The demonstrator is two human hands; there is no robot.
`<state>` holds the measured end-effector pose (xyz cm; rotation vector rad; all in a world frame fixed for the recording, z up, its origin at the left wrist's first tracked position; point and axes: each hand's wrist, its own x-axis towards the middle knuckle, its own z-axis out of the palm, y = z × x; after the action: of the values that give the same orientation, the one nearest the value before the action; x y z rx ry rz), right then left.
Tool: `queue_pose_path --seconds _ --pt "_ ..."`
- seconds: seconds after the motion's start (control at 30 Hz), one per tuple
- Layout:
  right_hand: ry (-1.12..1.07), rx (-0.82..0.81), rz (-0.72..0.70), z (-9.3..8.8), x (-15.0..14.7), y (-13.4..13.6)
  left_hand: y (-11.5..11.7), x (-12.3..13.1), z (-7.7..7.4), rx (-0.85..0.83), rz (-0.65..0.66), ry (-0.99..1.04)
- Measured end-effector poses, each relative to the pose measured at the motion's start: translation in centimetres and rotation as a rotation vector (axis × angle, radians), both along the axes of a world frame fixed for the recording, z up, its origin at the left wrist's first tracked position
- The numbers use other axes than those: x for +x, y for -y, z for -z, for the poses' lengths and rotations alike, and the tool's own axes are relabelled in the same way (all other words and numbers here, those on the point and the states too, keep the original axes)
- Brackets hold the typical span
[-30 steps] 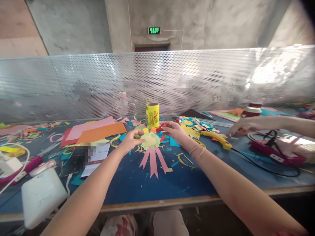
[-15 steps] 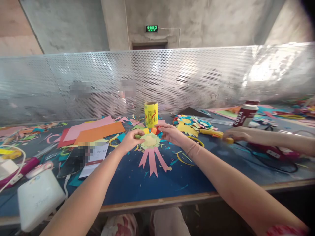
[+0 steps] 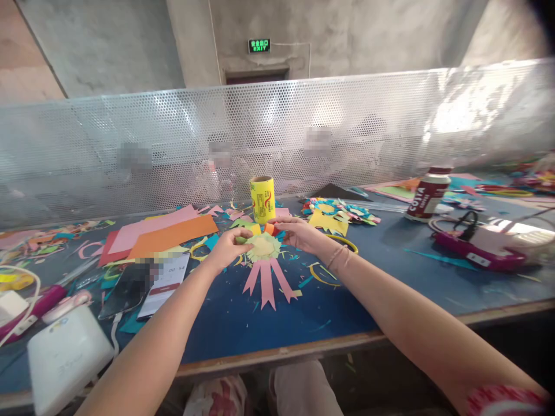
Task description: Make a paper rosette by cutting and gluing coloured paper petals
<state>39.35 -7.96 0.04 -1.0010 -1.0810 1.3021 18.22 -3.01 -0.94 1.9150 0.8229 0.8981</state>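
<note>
A light-green paper rosette (image 3: 264,247) with a pale yellow centre and pink ribbon tails (image 3: 267,284) lies on the blue tabletop in front of me. My left hand (image 3: 233,247) pinches the rosette's left edge between thumb and fingers. At its upper right, my right hand (image 3: 299,234) has its fingertips closed on a small red and orange paper piece (image 3: 270,229), which the fingers partly cover. A yellow paper piece (image 3: 255,231) shows at the rosette's upper edge. Directly behind stands a yellow cardboard tube (image 3: 262,200) with printing on it.
Orange and pink paper sheets (image 3: 173,236) lie to the left, near a phone (image 3: 163,286) and a white power bank (image 3: 69,361). At right are finished-looking rosettes (image 3: 327,206), a Costa bottle (image 3: 428,195) and a purple device (image 3: 481,251) with cables. A perforated metal screen (image 3: 173,150) runs behind.
Another person's hand with a yellow-handled tool has left the right side. The view has shifted slightly. My hands stay at the rosette with little movement.
</note>
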Motion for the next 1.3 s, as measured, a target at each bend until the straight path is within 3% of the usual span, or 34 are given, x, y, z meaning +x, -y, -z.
queue_pose_path --seconds 0.3,1.3 --pt "-0.047 -0.005 0.023 -0.25 0.03 -0.01 -0.41 -0.08 0.25 -0.053 -0.053 0.048" --pt "-0.035 -0.011 -0.009 0.26 -0.12 -0.13 -0.04 0.18 0.05 -0.027 -0.038 0.053"
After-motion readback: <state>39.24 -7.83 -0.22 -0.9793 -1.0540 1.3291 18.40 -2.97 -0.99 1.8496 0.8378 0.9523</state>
